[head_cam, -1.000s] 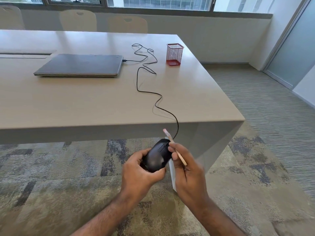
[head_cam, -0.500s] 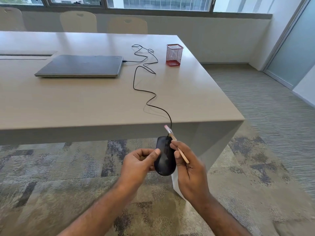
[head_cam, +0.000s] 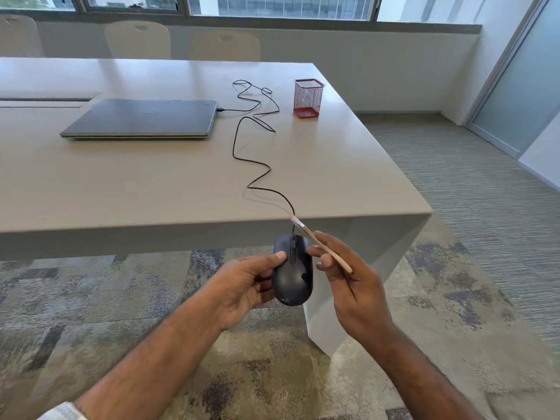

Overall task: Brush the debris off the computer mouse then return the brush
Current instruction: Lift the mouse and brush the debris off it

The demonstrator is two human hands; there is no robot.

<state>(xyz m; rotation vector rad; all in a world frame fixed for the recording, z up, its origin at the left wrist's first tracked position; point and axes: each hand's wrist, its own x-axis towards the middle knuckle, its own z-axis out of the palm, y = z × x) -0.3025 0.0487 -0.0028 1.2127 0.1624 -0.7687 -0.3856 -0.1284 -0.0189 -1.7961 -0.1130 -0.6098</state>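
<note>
Holding a black computer mouse (head_cam: 292, 274) below and in front of the near edge of a pale table (head_cam: 151, 183), left hand (head_cam: 245, 286) cupped beneath it, thumb laid on the left button, remaining fingers wrapped under the body. Mouse shown top side up, scroll wheel facing the camera, nose pointing toward the table. Black cable (head_cam: 257, 177) running from the nose up over the table edge, snaking across the tabletop in loose bends and ending at a plug in the right side of a closed grey laptop (head_cam: 142, 118).

Right hand (head_cam: 348, 277) just right of the mouse, pinching a thin wooden brush (head_cam: 321, 245) between thumb and fingers, other fingers loosely curled. Brush angled up and to the left, pinkish bristle tip raised above the nose of the mouse, level with the table edge and apart from the mouse surface; handle end projecting past the hand to the lower right. Contact between right fingertips and the mouse side: cannot tell.

Red mesh pen cup (head_cam: 307, 98) standing upright near the far right part of the tabletop, well apart from both hands. Beige chairs (head_cam: 138, 40) along the far side, under the windows. Patterned carpet (head_cam: 91, 298) beneath.
</note>
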